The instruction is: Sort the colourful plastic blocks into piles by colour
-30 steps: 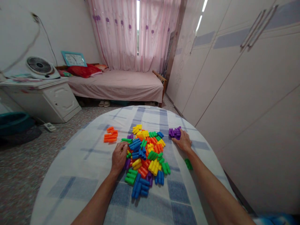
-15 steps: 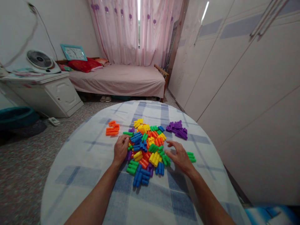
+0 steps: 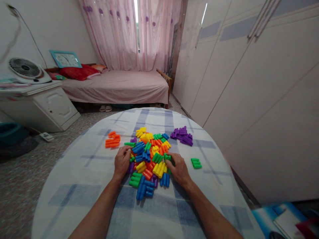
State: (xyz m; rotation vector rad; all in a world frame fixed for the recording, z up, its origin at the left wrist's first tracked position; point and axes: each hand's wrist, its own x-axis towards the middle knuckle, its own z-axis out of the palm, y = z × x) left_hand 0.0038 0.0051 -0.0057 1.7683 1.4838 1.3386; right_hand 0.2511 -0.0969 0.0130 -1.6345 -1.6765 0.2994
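Note:
A mixed pile of ribbed plastic building blocks (image 3: 147, 172) in yellow, blue, green, orange and purple lies mid-table. My left hand (image 3: 122, 161) rests against the pile's left side with its fingers curled in; what they hold, if anything, is hidden. At the right side, the thumb and fingers of my right hand (image 3: 178, 168) close around a green block (image 3: 167, 156). Apart from the pile lie a group of orange blocks (image 3: 113, 140) at the left, purple blocks (image 3: 182, 135) at the far right, and one green piece (image 3: 196, 163) to the right of my right hand.
The round table has a blue-and-white checked cloth (image 3: 82, 212). Beyond it stand a bed (image 3: 119, 84) and pink curtains (image 3: 119, 36). White wardrobe doors (image 3: 249, 93) rise on the right. A white cabinet (image 3: 53, 106) with a fan (image 3: 27, 69) is at the left.
My right hand has moved left onto the pile's edge and closed on a green block, uncovering the lone green piece. My left hand stays beside the pile. The whole view has shifted slightly.

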